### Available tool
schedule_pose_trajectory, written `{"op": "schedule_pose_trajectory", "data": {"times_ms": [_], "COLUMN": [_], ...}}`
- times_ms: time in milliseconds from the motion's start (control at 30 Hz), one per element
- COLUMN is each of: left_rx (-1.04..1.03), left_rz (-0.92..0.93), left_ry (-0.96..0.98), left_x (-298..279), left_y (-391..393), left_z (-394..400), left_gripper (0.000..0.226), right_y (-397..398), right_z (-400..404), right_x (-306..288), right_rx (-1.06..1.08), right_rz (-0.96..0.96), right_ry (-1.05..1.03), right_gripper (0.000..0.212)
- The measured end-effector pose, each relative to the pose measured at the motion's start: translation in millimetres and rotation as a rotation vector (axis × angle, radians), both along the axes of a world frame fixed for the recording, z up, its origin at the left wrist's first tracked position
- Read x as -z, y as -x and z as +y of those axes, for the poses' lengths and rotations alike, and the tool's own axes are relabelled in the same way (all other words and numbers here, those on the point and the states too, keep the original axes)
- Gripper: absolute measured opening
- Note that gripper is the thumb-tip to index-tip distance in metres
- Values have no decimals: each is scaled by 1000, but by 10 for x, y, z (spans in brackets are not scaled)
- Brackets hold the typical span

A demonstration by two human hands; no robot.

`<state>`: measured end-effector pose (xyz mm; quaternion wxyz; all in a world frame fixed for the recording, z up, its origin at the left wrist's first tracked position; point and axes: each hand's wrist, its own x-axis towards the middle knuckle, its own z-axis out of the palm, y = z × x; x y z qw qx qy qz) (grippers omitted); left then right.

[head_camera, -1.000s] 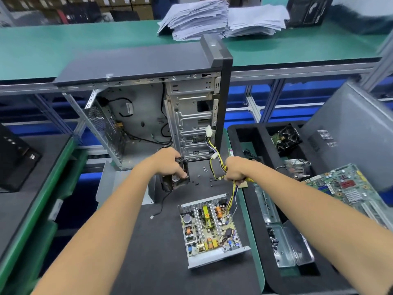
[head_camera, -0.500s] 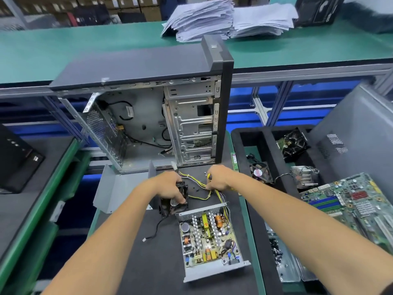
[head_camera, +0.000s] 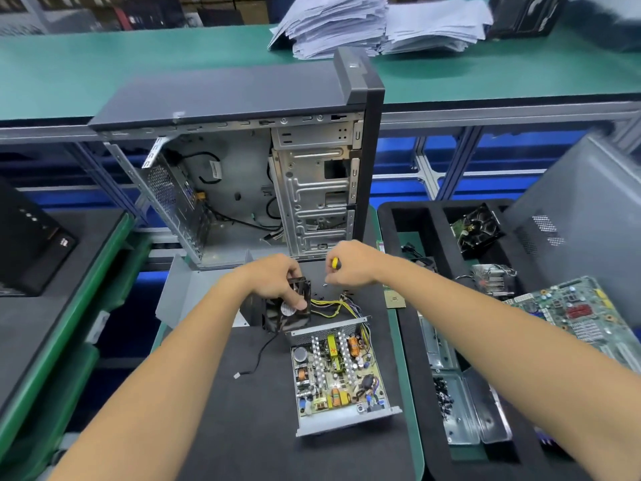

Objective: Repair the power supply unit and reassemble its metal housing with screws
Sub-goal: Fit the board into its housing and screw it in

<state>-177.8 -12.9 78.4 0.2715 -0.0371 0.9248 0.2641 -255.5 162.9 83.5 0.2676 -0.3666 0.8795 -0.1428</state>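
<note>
I am working at the dark surface [head_camera: 222, 428], taking the open power supply unit [head_camera: 338, 374] as my landmark. To its upper left, my left hand [head_camera: 277, 284] is gripping the black fan [head_camera: 288, 307], fingers curled over its frame. The unit itself is lying uncovered, its circuit board, coils and capacitors showing, yellow wires [head_camera: 333, 303] trailing from its far end. Just beyond those wires, my right hand [head_camera: 350, 263] is clamping a yellow-tipped screwdriver [head_camera: 335, 263]. Right of the unit, the black tray [head_camera: 433, 404] is holding a metal cover [head_camera: 464, 407] with small dark screws [head_camera: 444, 400], another fan [head_camera: 477, 229], a heatsink [head_camera: 492, 281] and a motherboard [head_camera: 582, 317].
</note>
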Motion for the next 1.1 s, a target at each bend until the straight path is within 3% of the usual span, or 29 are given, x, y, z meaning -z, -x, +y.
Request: {"op": "schedule_pose_trajectory", "data": {"times_ms": [100, 300, 533, 700, 867, 1000, 1100], "left_rx": [-49, -39, -91, -136, -139, -155, -240], "left_rz": [20, -64, -135, -117, -232, -117, -57], "left_ry": [-91, -198, -488, -544, -614, -518, -660], "left_x": [-223, -468, -377, -314, -211, -148, -137], "left_y": [-7, -148, -372, -477, -633, -720, -791], "left_z": [-23, -157, -249, -314, -285, -152, -77], "left_gripper": [56, 63, 51, 55, 47, 24, 24], "right_y": [-100, -244, -343, -352, -350, -399, -421], "right_z": [-87, -180, -237, -180, -22, 66, 139], "right_x": [-276, -430, -394, -303, -181, -187, -234], "right_rx": [-6, -3, -66, -23, 52, 80, 88], "right_rz": [-316, -461, -451, -388, -396, -492, -506], "right_ry": [180, 203, 156, 102, 103, 161, 286], "right_gripper": [25, 28, 14, 8, 15, 24, 31]}}
